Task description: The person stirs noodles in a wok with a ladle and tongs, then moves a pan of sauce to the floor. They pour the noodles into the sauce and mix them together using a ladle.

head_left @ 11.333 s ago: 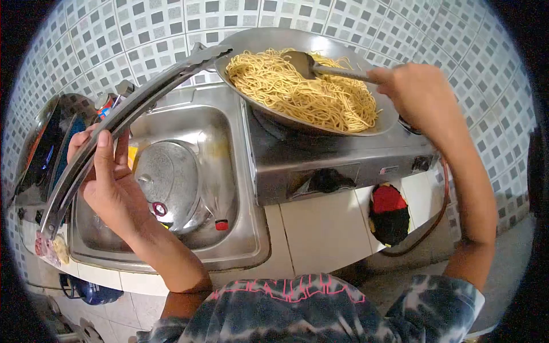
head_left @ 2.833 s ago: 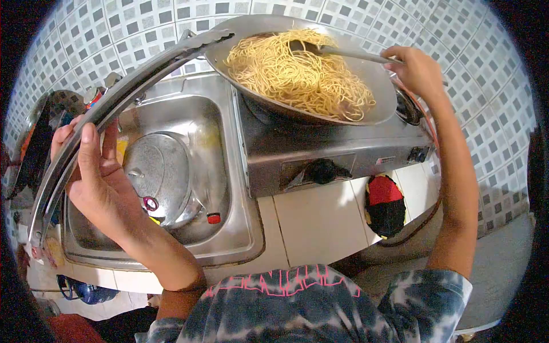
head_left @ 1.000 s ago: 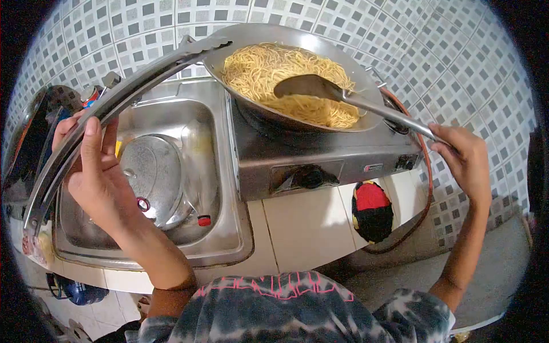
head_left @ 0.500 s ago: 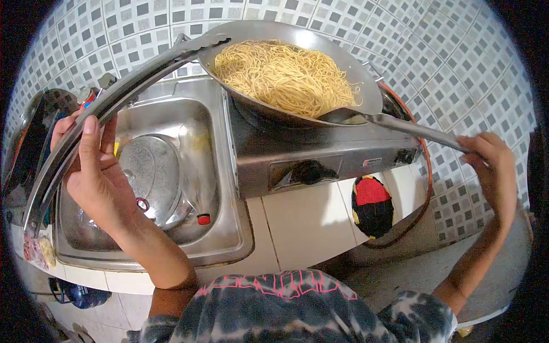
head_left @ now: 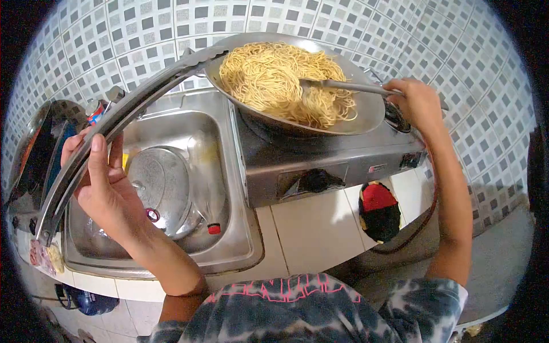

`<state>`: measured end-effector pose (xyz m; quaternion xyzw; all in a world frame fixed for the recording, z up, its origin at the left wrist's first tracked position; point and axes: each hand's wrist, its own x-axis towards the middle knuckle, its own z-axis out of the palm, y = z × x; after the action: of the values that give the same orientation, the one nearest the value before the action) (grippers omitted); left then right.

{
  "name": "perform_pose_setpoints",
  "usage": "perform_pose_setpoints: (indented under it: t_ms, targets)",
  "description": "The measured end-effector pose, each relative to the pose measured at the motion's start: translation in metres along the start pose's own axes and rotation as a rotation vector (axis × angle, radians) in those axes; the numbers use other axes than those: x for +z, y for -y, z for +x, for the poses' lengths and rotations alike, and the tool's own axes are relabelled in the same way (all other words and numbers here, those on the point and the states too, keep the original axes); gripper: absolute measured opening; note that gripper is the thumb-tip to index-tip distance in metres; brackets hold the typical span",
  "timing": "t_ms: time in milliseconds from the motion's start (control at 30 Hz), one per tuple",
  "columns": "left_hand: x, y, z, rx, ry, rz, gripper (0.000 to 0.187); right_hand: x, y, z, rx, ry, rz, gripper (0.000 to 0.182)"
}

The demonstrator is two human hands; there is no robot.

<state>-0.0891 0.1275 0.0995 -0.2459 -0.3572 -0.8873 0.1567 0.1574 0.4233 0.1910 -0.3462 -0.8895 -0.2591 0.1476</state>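
Note:
My left hand (head_left: 108, 180) is closed around long metal tongs (head_left: 128, 106), whose scalloped tips reach the left rim of the wok. In the wide wok (head_left: 369, 108) lies a big heap of yellow noodles (head_left: 260, 74). My right hand (head_left: 420, 103) grips the handle of a metal spatula (head_left: 357, 87) from the right side. The spatula's blade is partly buried in the middle of the noodles. Beneath the wok is a steel gas stove (head_left: 269, 168).
Left of the stove, a steel sink (head_left: 229, 251) contains a round metal lid (head_left: 157, 183) and a clear plastic bottle (head_left: 209, 188) with a red cap. A red and black cloth pad (head_left: 380, 214) rests on the tiled counter. A hose runs down at the right.
My right hand has moved up and left, bringing the spatula from the wok's front edge into the middle of the noodles. My left hand still holds the tongs; the view has shifted slightly.

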Motion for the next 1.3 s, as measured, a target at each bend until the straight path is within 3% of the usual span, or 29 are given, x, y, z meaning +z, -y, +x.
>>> perform_pose_setpoints:
  t_ms: [300, 500, 867, 967, 1300]
  targets:
    - [0.002, 0.004, 0.000, -0.025, 0.004, -0.011, 0.023, 0.029, -0.008, 0.025, -0.096, -0.163, -0.050, 0.017]
    - [0.004, 0.001, -0.001, -0.034, -0.002, 0.002, 0.025, 0.027, -0.016, 0.036, -0.057, -0.158, -0.132, 0.017]
    - [0.000, 0.002, 0.002, -0.029, -0.013, -0.012, 0.025, -0.020, -0.028, 0.020, 0.199, 0.064, -0.199, 0.019]
    - [-0.002, 0.002, 0.003, -0.025, 0.008, -0.012, 0.025, -0.020, -0.034, 0.008, 0.160, 0.142, -0.241, 0.019]
    - [0.003, 0.003, 0.000, -0.028, 0.000, -0.004, 0.024, -0.058, -0.021, -0.023, -0.007, 0.427, 0.131, 0.024]
